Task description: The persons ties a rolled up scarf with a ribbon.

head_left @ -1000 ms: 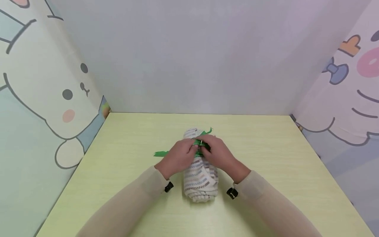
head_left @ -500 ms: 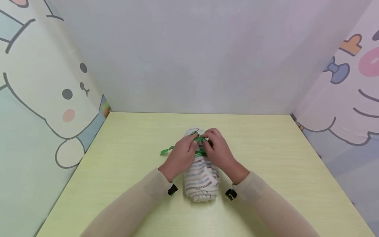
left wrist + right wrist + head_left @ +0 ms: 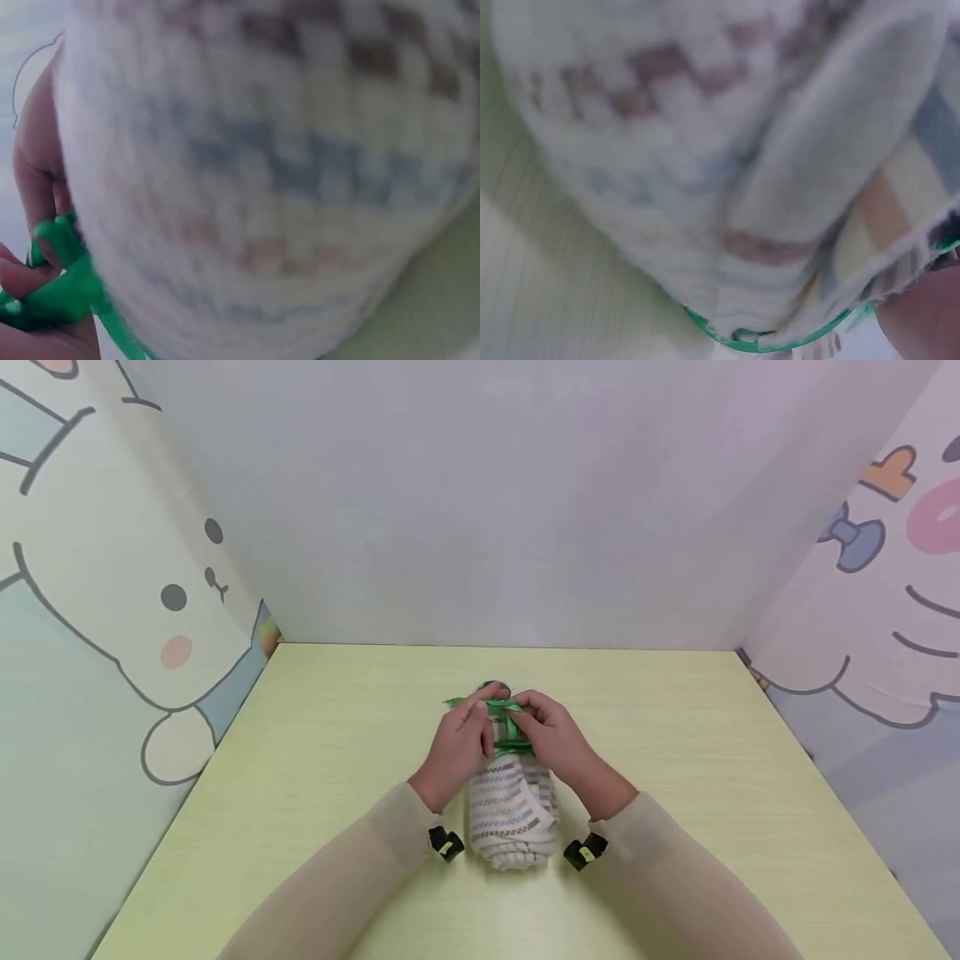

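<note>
A rolled cloth (image 3: pixel 510 810), white with rows of small coloured checks, lies lengthwise on the table, and a green ribbon (image 3: pixel 513 747) wraps round its upper half. My left hand (image 3: pixel 452 752) is at the roll's left side, holding a strand of the ribbon between thumb and fingers near the far end. Across from it, my right hand (image 3: pixel 558 739) pinches the ribbon with thumb and index finger. In the left wrist view, fingers grip a green ribbon loop (image 3: pixel 64 289) beside the cloth. A loose ribbon tip pokes out above the left hand. Part of the knot area is hidden by fingers.
The pale yellow-green table (image 3: pixel 337 710) extends round the roll. A grey-white wall (image 3: pixel 480 510) stands behind it, with cartoon-printed panels (image 3: pixel 112 610) at the left and right sides. Each wrist wears a small black device (image 3: pixel 446 842).
The ribbon's left tail has been drawn in and up toward the roll's far end. My left hand has shifted slightly right, its fingers reaching farther over; the right hand stays close to its place.
</note>
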Available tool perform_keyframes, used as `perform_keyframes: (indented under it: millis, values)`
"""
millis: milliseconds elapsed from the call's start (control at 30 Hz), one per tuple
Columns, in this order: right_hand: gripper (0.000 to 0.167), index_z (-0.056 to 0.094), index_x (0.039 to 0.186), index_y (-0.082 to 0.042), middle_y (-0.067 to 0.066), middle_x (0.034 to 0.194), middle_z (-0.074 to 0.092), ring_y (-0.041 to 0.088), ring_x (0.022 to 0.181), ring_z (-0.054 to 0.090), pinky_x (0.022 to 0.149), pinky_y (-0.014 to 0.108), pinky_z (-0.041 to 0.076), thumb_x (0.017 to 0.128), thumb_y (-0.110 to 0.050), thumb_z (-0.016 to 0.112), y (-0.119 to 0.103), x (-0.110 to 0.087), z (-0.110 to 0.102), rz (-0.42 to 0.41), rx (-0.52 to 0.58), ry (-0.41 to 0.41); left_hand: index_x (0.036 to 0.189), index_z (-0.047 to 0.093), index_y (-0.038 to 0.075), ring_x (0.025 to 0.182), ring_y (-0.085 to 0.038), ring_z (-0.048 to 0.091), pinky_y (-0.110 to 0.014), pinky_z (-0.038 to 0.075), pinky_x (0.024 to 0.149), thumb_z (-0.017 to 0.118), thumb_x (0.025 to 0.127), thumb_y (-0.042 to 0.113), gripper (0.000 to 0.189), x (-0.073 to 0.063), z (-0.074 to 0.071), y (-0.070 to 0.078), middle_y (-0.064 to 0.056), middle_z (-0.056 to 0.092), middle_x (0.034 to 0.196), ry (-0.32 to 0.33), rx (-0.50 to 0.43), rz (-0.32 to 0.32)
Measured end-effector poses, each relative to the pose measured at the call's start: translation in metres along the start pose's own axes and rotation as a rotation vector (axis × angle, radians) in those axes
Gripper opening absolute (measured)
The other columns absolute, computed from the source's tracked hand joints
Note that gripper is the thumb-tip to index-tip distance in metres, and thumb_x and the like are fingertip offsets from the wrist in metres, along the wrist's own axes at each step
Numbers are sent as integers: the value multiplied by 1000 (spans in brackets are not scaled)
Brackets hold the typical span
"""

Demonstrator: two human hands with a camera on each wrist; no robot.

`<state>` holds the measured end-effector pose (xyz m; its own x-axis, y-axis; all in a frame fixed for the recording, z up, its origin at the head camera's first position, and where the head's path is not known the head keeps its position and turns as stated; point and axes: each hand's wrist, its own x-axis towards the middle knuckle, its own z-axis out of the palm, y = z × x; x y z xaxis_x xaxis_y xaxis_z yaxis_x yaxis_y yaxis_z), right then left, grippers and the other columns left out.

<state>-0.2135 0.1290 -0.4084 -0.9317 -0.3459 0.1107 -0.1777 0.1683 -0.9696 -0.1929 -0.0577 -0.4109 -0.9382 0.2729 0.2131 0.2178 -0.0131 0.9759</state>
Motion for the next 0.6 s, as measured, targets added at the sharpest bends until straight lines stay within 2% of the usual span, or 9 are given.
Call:
perform_keyframes:
  millis: [33, 133, 267, 400, 500, 600]
  values:
    - [22, 61, 122, 0, 22, 106, 68, 21, 87, 63, 76, 27, 53, 110, -16, 50, 0, 0, -1, 11, 37, -22, 158, 41, 10, 65, -22, 53, -29, 49, 70, 31, 115, 31, 48, 0, -1, 0, -13, 65, 117, -1, -35, -5]
    - [27, 53, 133, -2, 25, 115, 69, 24, 94, 69, 80, 30, 56, 111, -16, 49, 2, -1, -6, 35, 178, -101, 156, 43, 11, 68, -19, 52, -27, 47, 69, 32, 115, 32, 48, 2, -2, 0, 0, 57, 143, 12, -135, -29]
    - [31, 45, 140, -9, 18, 112, 72, 23, 98, 69, 86, 33, 56, 110, -9, 48, 3, -2, -11, 7, 395, -172, 154, 47, 15, 69, -16, 51, -26, 44, 67, 33, 115, 32, 45, 4, -3, 0, -1, 56, 145, 30, -229, -63]
    - [33, 51, 131, -14, 6, 109, 71, 19, 101, 66, 92, 32, 52, 106, 4, 39, 4, -2, -12, -74, 623, -245, 153, 48, 15, 68, -13, 49, -25, 42, 66, 33, 115, 30, 43, 5, -2, 1, -6, 54, 148, 30, -346, -51]
    - [44, 56, 125, -15, 3, 109, 71, 17, 102, 65, 94, 32, 51, 103, 11, 27, 4, -3, -12, -133, 741, -292, 154, 46, 11, 67, -12, 48, -25, 42, 65, 34, 115, 30, 45, 6, -1, 3, -9, 52, 148, 32, -418, -23]
    - [54, 56, 123, -14, 3, 105, 71, 18, 98, 64, 93, 31, 50, 96, 15, 20, 5, -3, -12, -171, 797, -315, 154, 45, 8, 66, -11, 48, -24, 43, 64, 34, 115, 30, 46, 7, 1, 5, -11, 52, 147, 35, -448, -8]
